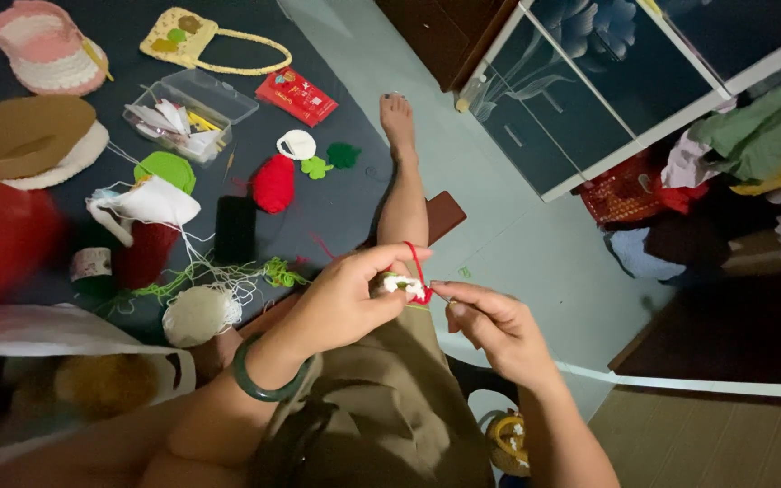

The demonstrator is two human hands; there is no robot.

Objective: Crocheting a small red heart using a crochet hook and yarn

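My left hand [347, 300] pinches a small white and red crochet piece [401, 286], with red yarn [417, 262] looped over its forefinger. A dark green bangle [255, 380] circles that wrist. My right hand [492, 323] holds a thin crochet hook [440, 294] whose tip meets the piece. Both hands hover over my lap in olive clothing [381, 407]. My bare leg and foot [399, 126] stretch out ahead on the floor.
A dark mat [336, 208] holds a clear plastic box [190, 113], red packet [296, 96], red yarn ball [273, 183], cream yarn ball [197, 314], tangled green thread [273, 271], crocheted bags [47, 50] and small felt shapes. A white bag [47, 361] sits near left. A glass-fronted cabinet [589, 99] and piled clothes [752, 154] stand right.
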